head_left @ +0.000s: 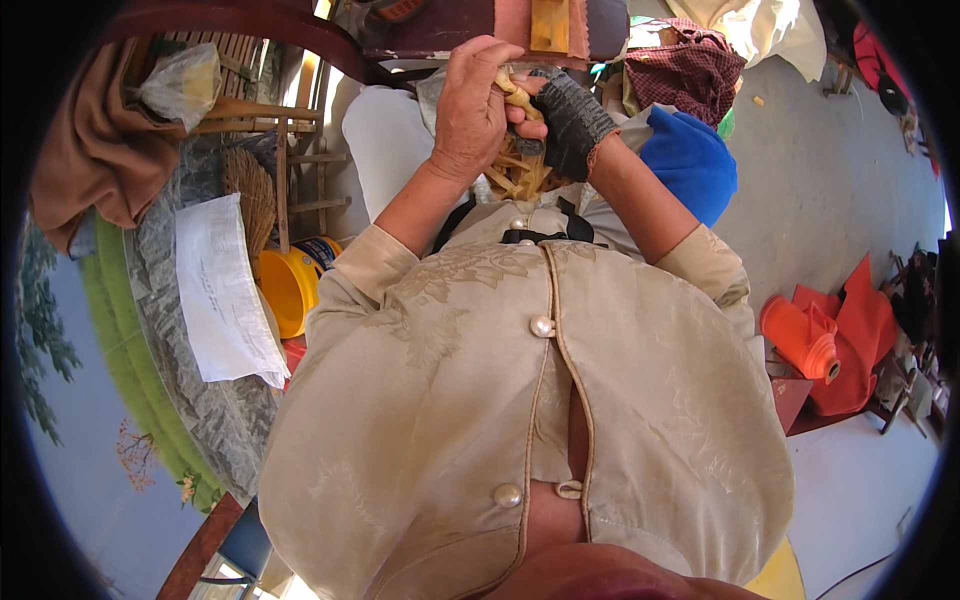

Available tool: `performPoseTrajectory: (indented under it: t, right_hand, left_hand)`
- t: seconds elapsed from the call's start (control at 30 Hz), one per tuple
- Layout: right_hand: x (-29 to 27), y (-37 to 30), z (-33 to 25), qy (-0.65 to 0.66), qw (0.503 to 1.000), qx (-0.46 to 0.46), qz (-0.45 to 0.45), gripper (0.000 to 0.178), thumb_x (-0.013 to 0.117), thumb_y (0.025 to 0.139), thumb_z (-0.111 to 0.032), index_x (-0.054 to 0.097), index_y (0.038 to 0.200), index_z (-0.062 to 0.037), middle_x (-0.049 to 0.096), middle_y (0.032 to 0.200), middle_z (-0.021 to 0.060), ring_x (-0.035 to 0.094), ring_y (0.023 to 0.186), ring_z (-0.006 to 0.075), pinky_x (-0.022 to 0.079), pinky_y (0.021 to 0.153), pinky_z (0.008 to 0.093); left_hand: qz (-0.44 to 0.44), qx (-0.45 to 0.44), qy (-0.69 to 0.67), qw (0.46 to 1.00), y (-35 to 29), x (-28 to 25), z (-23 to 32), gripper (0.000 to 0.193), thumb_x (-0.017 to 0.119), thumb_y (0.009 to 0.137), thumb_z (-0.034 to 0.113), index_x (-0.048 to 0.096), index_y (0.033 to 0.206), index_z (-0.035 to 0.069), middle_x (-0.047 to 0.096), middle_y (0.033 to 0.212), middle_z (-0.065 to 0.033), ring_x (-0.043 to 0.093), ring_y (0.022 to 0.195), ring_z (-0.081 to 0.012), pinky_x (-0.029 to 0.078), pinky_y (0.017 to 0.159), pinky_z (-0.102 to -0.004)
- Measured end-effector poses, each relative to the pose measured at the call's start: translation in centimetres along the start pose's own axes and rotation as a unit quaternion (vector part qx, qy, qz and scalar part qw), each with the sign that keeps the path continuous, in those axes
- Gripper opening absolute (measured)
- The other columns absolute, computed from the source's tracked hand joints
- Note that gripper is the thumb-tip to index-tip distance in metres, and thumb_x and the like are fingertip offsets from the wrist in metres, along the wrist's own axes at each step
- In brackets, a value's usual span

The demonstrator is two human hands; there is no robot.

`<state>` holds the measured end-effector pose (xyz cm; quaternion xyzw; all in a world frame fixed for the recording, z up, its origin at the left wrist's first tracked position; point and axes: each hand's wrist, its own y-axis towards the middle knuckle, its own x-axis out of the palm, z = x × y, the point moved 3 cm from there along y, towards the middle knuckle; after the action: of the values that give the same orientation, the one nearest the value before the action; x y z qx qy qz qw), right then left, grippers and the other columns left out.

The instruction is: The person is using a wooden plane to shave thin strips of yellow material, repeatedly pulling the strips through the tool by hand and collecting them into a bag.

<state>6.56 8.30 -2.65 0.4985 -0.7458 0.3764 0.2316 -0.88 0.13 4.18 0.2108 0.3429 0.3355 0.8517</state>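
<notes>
Close together at the top middle, both my hands are closed on a pale yellow twisted strip (pixel 518 97); I cannot make out what it is made of. My left hand (pixel 472 108) is bare, its fingers bent over the upper end of the strip. My right hand (pixel 568 120), in a dark grey fingerless glove, grips the strip from the other side, fingertips curled toward my left palm. Below them, over my lap, lies a heap of similar tan strips (pixel 520 175), partly hidden by my hands and wrists.
Just beyond my hands is a dark red table (pixel 440 35) with a wooden block (pixel 550 25) on a pink cloth. A blue cloth (pixel 690 165) lies by my right forearm. At left stand a yellow bucket (pixel 285 290), a straw broom (pixel 248 190) and a white sack (pixel 225 290). An orange jug (pixel 803 338) is at right.
</notes>
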Motion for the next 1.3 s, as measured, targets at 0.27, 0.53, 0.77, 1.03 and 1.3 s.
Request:
performPoseTrajectory:
  t: [0.27, 0.53, 0.77, 1.03, 1.3]
  right_hand:
    - [0.8, -2.4, -3.1, -0.622, 0.693, -0.348, 0.111, 0.035, 0.052, 0.085, -0.039, 0.061, 0.093, -0.0068, 0.061, 0.08, 0.0132, 0.06, 0.067, 0.0288, 0.048, 0.06, 0.0361]
    - [0.8, -3.5, -5.4, -0.599, 0.69, -0.385, 0.133, 0.027, 0.058, 0.084, -0.031, 0.063, 0.09, -0.0047, 0.06, 0.073, 0.008, 0.058, 0.063, 0.0198, 0.046, 0.058, 0.0307]
    - [0.1, -2.6, -3.7, -0.355, 0.91, -0.165, 0.139, 0.027, 0.061, 0.082, -0.031, 0.062, 0.087, -0.0037, 0.054, 0.063, 0.0015, 0.046, 0.051, 0.0063, 0.034, 0.045, 0.0193]
    - [-1.8, -1.2, -3.6, -0.217, 0.942, -0.16, 0.2, 0.028, 0.063, 0.08, -0.034, 0.058, 0.08, -0.0059, 0.054, 0.063, 0.0001, 0.05, 0.051, 0.0094, 0.039, 0.045, 0.021]
    - [-6.4, -1.2, -5.2, 0.046, 0.967, -0.143, 0.204, 0.027, 0.054, 0.087, -0.038, 0.053, 0.083, -0.0119, 0.045, 0.055, 0.0003, 0.03, 0.04, 0.007, 0.021, 0.037, 0.0215]
  left_hand:
    - [-0.125, -0.198, -0.187, 0.954, -0.1, 0.6, -3.9, 0.015, 0.044, 0.09, 0.004, 0.056, 0.099, 0.002, 0.06, 0.093, -0.0063, 0.058, 0.081, -0.0135, 0.047, 0.073, -0.0243]
    - [-0.14, -0.297, -0.391, 0.86, 0.3, 1.3, -2.9, 0.016, 0.045, 0.09, 0.003, 0.054, 0.103, 0.001, 0.06, 0.095, -0.0052, 0.057, 0.086, -0.009, 0.048, 0.076, -0.0222]
    - [-0.087, -0.215, -0.218, 0.948, 0.0, 1.4, -3.8, 0.015, 0.053, 0.089, 0.011, 0.058, 0.097, 0.0, 0.061, 0.08, -0.0024, 0.057, 0.073, -0.0075, 0.046, 0.067, -0.0188]
    - [-0.082, -0.186, -0.178, 0.963, -0.5, 2.6, -3.6, 0.013, 0.059, 0.085, 0.01, 0.062, 0.091, -0.001, 0.062, 0.081, -0.0022, 0.06, 0.073, -0.0084, 0.048, 0.065, -0.0209]
    - [-0.084, -0.135, -0.103, 0.982, 0.9, 1.4, -3.5, 0.01, 0.062, 0.083, 0.008, 0.064, 0.09, 0.001, 0.063, 0.075, -0.0005, 0.059, 0.071, -0.0069, 0.047, 0.065, -0.0201]
